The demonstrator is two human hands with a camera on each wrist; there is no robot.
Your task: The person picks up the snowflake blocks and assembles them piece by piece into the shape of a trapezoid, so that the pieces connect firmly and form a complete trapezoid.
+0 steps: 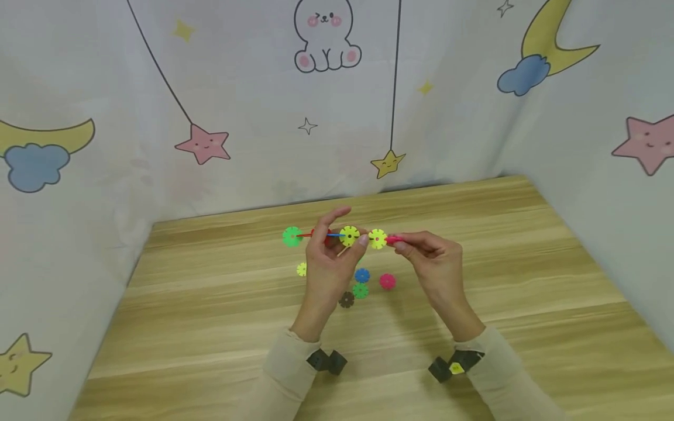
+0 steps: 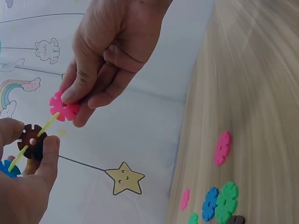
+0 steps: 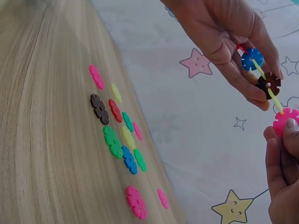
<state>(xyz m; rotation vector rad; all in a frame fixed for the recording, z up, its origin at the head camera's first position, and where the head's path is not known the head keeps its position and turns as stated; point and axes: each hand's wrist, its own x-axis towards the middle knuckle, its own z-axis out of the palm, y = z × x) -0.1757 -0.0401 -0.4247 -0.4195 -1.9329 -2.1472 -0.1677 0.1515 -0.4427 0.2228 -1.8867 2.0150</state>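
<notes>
Both hands hold up a chain of notched plastic flower discs slotted together, above the table. At its left end is a green disc, followed by red, blue and yellow ones. My left hand pinches the brown disc between thumb and fingers; the left wrist view shows it between two edge-on yellow discs. At the right end, my right hand pinches a pink disc by thumb and fingers. This pink disc meets the edge of the yellow disc. Part of the chain is hidden behind my left hand.
Several loose discs lie on the wooden table below the hands, among them a blue disc, a green disc, a pink disc and a dark brown disc. A patterned curtain stands behind the table.
</notes>
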